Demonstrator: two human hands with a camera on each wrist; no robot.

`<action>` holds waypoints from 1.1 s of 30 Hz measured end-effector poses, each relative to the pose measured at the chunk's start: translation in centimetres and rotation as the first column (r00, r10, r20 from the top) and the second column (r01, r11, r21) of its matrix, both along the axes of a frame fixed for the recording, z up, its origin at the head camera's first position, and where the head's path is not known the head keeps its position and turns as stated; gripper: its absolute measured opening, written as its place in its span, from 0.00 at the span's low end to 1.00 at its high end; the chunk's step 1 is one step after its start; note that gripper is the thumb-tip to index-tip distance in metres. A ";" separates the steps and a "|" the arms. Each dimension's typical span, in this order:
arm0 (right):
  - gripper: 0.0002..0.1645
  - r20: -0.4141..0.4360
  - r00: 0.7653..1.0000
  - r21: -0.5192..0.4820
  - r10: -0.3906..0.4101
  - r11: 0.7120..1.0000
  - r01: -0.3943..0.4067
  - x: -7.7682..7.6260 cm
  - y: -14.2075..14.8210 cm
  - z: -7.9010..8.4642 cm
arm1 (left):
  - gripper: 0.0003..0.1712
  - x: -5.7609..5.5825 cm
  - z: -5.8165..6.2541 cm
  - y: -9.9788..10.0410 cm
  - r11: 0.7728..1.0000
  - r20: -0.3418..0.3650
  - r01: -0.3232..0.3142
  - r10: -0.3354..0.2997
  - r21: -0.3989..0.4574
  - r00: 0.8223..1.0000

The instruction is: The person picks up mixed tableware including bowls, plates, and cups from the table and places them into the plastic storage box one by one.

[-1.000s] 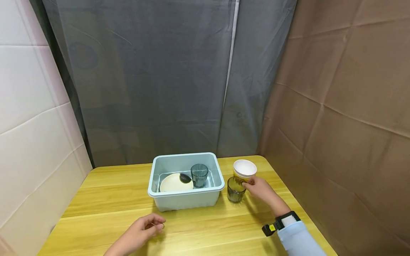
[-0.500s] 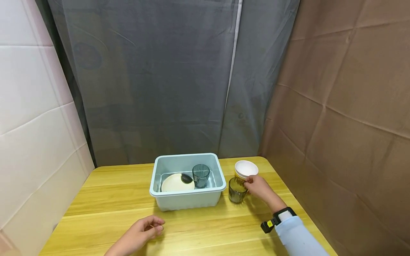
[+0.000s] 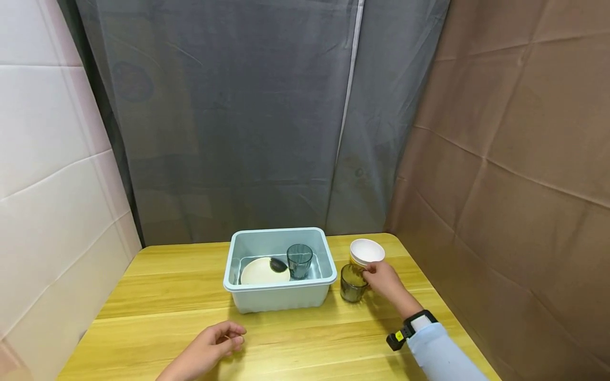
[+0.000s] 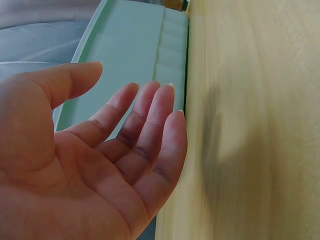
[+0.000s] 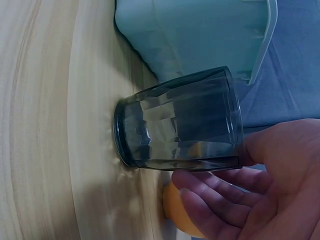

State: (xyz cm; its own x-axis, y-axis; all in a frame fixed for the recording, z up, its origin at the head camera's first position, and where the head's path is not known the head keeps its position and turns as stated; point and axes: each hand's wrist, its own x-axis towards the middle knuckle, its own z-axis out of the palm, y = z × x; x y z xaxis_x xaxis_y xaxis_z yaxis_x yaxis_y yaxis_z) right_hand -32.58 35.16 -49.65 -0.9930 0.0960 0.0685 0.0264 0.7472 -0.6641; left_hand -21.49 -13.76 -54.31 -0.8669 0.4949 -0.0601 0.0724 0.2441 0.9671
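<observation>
A dark tinted drinking glass (image 3: 352, 286) stands upright on the table, right of the light blue tub (image 3: 281, 297). My right hand (image 3: 383, 280) pinches its rim from the right. In the right wrist view the thumb is at the rim of the glass (image 5: 180, 120) and the fingers (image 5: 215, 202) lie along its outer side. Just behind the glass is a white bowl (image 3: 367, 251), with some yellow showing beneath it. My left hand (image 3: 212, 344) hovers over the table in front of the tub, holding nothing, its fingers loosely bent.
Inside the tub are a second tinted glass (image 3: 299, 262) and a cream plate (image 3: 262, 272) with a dark oval piece (image 3: 278, 265) at its edge. Grey cloth (image 3: 238, 121) hangs behind the wooden table (image 3: 157, 296); brown cloth (image 3: 524, 185) closes the right side.
The view has shifted slightly. My right hand stays at the glass rim, and the glass stays in place beside the tub. My left hand barely moves.
</observation>
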 end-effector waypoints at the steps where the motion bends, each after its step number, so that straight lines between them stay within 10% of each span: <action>1: 0.09 -0.004 1.000 0.003 -0.004 1.000 0.004 0.1 0.0 0.0 | 0.18 0.0 0.0 0.0 1.000 0.003 0.001 -0.001 0.000 1.000; 33: 0.04 -0.050 0.995 -0.003 0.090 0.996 -0.090 7.3 -4.3 1.7 | 0.18 0.0 0.8 0.3 1.000 0.005 -0.028 0.028 -0.004 1.000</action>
